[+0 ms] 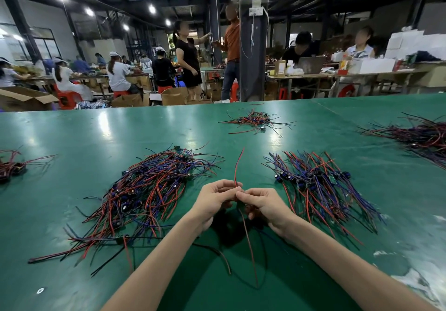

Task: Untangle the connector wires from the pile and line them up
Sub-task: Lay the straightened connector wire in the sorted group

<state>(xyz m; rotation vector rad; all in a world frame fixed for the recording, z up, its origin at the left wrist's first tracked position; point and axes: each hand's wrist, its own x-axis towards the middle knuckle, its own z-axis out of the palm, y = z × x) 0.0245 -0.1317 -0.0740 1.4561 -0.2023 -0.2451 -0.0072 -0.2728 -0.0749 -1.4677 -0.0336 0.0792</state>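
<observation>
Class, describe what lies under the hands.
Shadowed green table and loose wire ends, below left hand and right hand. They hide how these join the red wire.

Head-worn camera looks forward, down over table (72,142).

Head view | I see the left hand (214,197) and right hand (260,204) meet near the table's (96,137) near edge, both pinching one connector wire (237,168), its red end upright | tangled pile (149,190) left of them | fanned wires (318,185) right | small heap (253,121) toward the far edge
</observation>
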